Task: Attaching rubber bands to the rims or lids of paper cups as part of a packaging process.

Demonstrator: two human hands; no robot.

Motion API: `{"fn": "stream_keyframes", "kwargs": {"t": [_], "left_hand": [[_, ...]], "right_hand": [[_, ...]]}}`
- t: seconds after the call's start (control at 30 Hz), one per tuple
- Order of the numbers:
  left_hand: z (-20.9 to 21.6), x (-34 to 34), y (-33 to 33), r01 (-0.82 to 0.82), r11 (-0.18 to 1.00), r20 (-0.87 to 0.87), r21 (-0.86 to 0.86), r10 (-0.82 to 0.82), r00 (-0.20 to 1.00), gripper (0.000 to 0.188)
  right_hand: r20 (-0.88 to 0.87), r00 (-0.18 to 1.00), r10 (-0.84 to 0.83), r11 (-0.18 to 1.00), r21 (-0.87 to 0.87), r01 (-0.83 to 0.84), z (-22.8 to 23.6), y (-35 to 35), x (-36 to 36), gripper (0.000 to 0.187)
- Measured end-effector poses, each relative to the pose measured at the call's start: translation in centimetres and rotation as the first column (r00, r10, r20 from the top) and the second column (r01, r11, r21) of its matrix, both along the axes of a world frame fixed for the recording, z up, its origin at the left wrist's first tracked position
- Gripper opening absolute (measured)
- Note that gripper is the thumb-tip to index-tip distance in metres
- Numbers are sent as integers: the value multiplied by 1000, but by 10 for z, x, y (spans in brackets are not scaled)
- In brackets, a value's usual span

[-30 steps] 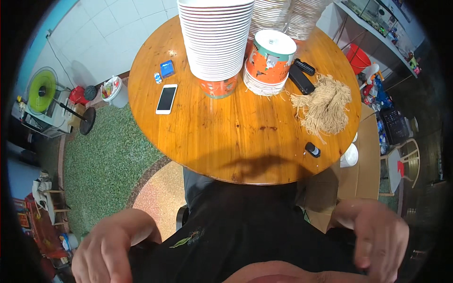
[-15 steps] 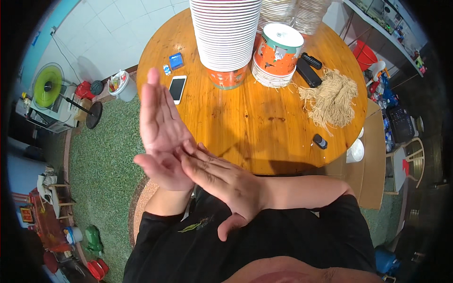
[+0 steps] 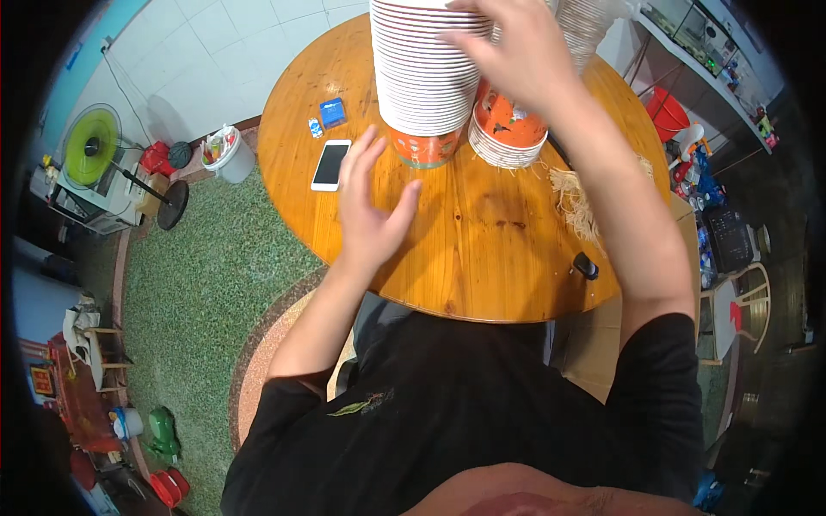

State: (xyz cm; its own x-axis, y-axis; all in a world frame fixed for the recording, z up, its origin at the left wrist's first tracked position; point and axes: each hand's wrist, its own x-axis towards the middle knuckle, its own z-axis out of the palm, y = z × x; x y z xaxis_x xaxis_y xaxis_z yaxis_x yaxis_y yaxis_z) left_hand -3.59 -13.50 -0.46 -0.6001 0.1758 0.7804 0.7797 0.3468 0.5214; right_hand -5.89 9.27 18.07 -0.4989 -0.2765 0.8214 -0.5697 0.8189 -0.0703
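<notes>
A tall stack of nested white-rimmed paper tubs (image 3: 426,82) rises from the round wooden table, with an orange printed wall showing at its base. My right hand (image 3: 520,56) is at the upper right side of this stack, fingers apart; whether the fingertips touch the rims I cannot tell. Below the stack, my left hand (image 3: 372,206) hovers over the table edge with thumb and fingers spread, holding nothing. Beside the tall stack, a shorter stack of orange paper tubs (image 3: 508,129) is partly covered by my right hand and forearm.
On the table (image 3: 447,258) lie a white phone (image 3: 330,165), a blue box (image 3: 332,112), a small dark object (image 3: 586,266) and beige string (image 3: 575,206), partly behind my right arm. Clear stacked plastic lids (image 3: 589,26) stand behind. A green fan (image 3: 90,146) is on the left.
My hands, pressed together before, have parted. The right has swung up and across to the tall stack; the left has moved right, over the table's near-left part. The view has shifted slightly.
</notes>
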Motion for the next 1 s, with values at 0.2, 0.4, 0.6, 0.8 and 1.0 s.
{"fn": "stream_keyframes", "kwargs": {"t": [0.2,0.4,0.6,0.8,1.0], "left_hand": [[66,-68,43,-175,983,-380,-50,143,914,71],[81,-133,71,35,984,-731,177,107,673,82],[88,-91,69,-334,938,-496,-91,248,832,90],[105,-80,70,-209,977,-472,-53,160,867,99],[96,-117,69,145,962,-607,233,27,794,101]], "right_hand": [[290,952,-101,992,99,75,29,-5,-38,22],[183,981,66,995,-85,-51,9,-17,-41,23],[23,997,68,972,-228,-61,-7,-19,-44,13],[48,998,39,982,-187,-29,6,-12,-43,20],[72,997,11,996,-90,-5,14,-21,-40,19]]}}
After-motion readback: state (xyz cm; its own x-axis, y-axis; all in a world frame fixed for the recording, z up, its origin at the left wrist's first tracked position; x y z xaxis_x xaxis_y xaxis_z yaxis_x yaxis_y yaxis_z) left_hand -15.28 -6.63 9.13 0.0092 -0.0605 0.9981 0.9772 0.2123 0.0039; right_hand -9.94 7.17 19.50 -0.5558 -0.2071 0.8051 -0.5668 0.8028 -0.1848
